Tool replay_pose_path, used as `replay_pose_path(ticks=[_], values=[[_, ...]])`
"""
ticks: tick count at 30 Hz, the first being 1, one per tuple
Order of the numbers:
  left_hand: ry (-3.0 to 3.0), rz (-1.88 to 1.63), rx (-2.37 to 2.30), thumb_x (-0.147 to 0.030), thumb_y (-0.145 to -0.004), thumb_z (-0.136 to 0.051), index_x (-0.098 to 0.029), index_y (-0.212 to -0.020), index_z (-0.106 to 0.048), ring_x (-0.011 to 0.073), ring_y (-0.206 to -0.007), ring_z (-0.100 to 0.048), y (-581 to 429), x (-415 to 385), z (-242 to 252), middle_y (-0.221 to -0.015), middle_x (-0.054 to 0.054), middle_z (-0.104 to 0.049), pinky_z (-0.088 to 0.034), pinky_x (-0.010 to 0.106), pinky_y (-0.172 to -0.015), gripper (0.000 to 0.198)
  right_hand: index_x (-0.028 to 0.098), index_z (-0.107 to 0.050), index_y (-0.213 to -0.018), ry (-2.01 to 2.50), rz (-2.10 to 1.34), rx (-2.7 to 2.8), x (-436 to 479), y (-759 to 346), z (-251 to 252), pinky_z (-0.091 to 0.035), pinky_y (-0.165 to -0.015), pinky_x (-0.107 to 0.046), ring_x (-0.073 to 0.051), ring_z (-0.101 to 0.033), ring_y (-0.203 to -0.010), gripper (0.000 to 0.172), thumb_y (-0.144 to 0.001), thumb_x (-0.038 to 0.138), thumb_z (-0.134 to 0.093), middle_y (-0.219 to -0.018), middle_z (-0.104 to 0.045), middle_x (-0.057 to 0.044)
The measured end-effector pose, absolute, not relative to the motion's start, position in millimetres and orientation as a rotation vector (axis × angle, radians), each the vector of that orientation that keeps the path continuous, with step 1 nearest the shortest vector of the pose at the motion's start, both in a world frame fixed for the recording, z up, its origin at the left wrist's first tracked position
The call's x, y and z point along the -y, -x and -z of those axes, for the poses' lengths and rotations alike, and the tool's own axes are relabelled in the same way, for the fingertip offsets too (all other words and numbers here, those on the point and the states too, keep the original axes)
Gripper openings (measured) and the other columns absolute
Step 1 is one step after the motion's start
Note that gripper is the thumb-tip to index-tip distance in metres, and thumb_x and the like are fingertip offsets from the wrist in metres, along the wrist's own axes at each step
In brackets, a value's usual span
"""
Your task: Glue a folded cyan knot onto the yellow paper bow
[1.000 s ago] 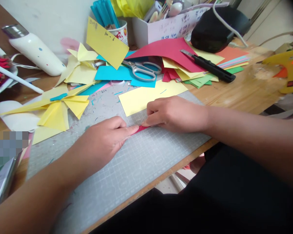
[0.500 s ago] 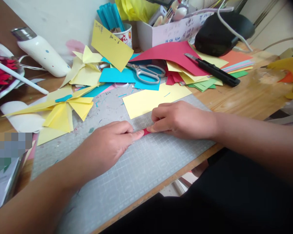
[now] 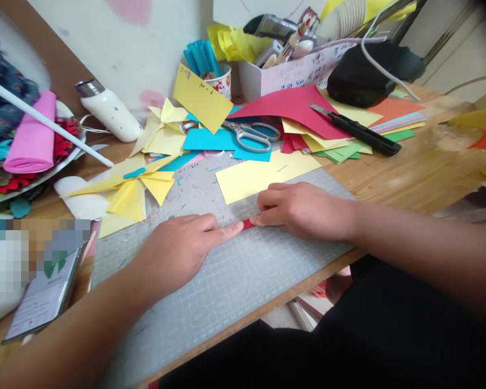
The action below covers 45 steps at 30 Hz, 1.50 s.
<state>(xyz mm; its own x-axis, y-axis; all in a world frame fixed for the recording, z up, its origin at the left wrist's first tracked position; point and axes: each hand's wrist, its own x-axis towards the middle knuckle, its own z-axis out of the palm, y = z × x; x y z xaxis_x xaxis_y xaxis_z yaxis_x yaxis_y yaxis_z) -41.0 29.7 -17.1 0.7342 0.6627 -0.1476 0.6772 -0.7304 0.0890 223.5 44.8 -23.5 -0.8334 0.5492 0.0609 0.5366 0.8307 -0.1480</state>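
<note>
A small folded piece of red paper (image 3: 248, 223) lies on the grey cutting mat (image 3: 227, 292), mostly covered by fingers. My left hand (image 3: 182, 246) presses its left end with the index fingertip, the other fingers curled under. From the other side, my right hand (image 3: 303, 210) holds the right end down, its fingers bent and closed together. Just behind the hands a pale yellow paper sheet (image 3: 251, 181) rests on the mat. Farther back, grey-handled scissors (image 3: 254, 141) lie on blue paper (image 3: 208, 139).
A black utility knife (image 3: 362, 132) sits on red and green paper. Yellow folded paper (image 3: 125, 197), a white bottle (image 3: 111, 111) and a phone (image 3: 42, 302) are at left. At the back stand a paper cup (image 3: 223, 81) and a white box (image 3: 251, 80); a yellow glue gun (image 3: 478, 127) is at right.
The view has shifted, so most things appear farther right and lower. My left index finger is stretched straighter, and slightly more of the red paper shows between the hands.
</note>
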Motion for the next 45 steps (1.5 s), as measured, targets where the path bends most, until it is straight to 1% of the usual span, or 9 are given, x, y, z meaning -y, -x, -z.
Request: replay_pose_path(ticks=[9,20,26,29,32,34,37,40,45], values=[[-2.871,0.15,-1.089,-0.01,-0.09,-0.028,-0.039,-0.138,-0.043,0.0192,-0.072,-0.052,77,-22,25,-0.08,0.002,-0.056,-0.032,0.034,-0.071,0.059,0.022,-0.068,-0.095,0.841,-0.162,2.902,-46,-224,26,-0.028,-0.058,-0.028,-0.017,-0.048,-0.082,0.025,-0.093,0.015,-0.044,-0.091,-0.058,-0.006],[-2.893,0.218,-1.225,-0.007,-0.087,-0.03,-0.04,-0.137,-0.044,0.0196,-0.071,-0.051,104,-13,22,-0.074,0.001,-0.055,-0.033,0.034,-0.071,0.062,0.026,-0.067,-0.105,0.864,-0.136,2.896,-44,-225,29,-0.027,-0.059,-0.027,-0.019,-0.05,-0.085,0.03,-0.092,0.012,-0.044,-0.094,-0.059,-0.006],[-3.021,0.444,-1.404,0.001,-0.076,-0.035,-0.037,-0.132,-0.053,0.0225,-0.071,-0.051,126,-4,16,-0.074,0.002,-0.059,-0.034,0.052,-0.086,0.07,0.026,-0.066,-0.109,0.866,-0.116,2.92,-43,-226,27,-0.025,-0.057,-0.028,-0.02,-0.05,-0.085,0.033,-0.091,0.01,-0.043,-0.093,-0.059,-0.006],[-3.057,0.296,-1.475,-0.003,-0.081,-0.037,-0.029,-0.12,-0.064,0.0237,-0.073,-0.054,128,-1,10,-0.073,0.004,-0.06,-0.04,0.052,-0.085,0.053,0.024,-0.066,-0.11,0.865,-0.115,2.937,-42,-225,26,-0.026,-0.057,-0.029,-0.021,-0.049,-0.087,0.032,-0.093,0.012,-0.041,-0.096,-0.059,-0.008],[-3.067,-0.059,-1.62,-0.012,-0.089,-0.037,-0.018,-0.117,-0.065,0.0258,-0.086,-0.059,103,4,7,-0.089,0.01,-0.067,-0.047,0.045,-0.083,0.04,0.025,-0.065,-0.113,0.877,-0.111,2.96,-42,-224,25,-0.027,-0.058,-0.03,-0.022,-0.049,-0.088,0.033,-0.096,0.016,-0.038,-0.098,-0.059,-0.008],[-3.066,-0.225,-1.474,-0.015,-0.092,-0.035,-0.015,-0.124,-0.059,0.025,-0.106,-0.058,72,10,9,-0.116,0.012,-0.066,-0.046,0.041,-0.093,0.04,0.026,-0.064,-0.115,0.892,-0.111,2.965,-41,-223,25,-0.028,-0.059,-0.03,-0.022,-0.049,-0.089,0.033,-0.097,0.018,-0.037,-0.099,-0.059,-0.008],[-2.994,-0.031,-1.372,-0.042,-0.094,-0.042,-0.01,-0.143,-0.036,0.0301,-0.136,-0.036,27,23,18,-0.149,0.014,-0.039,-0.04,0.044,-0.105,0.059,0.026,-0.064,-0.117,0.896,-0.101,2.961,-41,-224,25,-0.029,-0.062,-0.03,-0.022,-0.049,-0.089,0.033,-0.098,0.021,-0.037,-0.099,-0.059,-0.008],[-2.852,0.183,-1.404,-0.059,-0.088,-0.044,-0.006,-0.147,-0.027,0.0346,-0.142,-0.024,9,31,30,-0.155,0.017,-0.025,-0.034,0.05,-0.11,0.081,0.027,-0.062,-0.12,0.894,-0.05,2.942,-41,-226,28,-0.03,-0.062,-0.031,-0.022,-0.049,-0.087,0.034,-0.099,0.025,-0.036,-0.099,-0.059,-0.008],[-2.791,0.199,-1.408,-0.065,-0.088,-0.037,-0.009,-0.149,-0.021,0.0346,-0.143,-0.018,17,31,38,-0.156,0.015,-0.018,-0.027,0.054,-0.113,0.085,0.033,-0.059,-0.125,0.894,0.079,2.878,-37,-240,34,-0.031,-0.063,-0.03,-0.022,-0.047,-0.085,0.035,-0.098,0.025,-0.039,-0.098,-0.058,-0.008]])
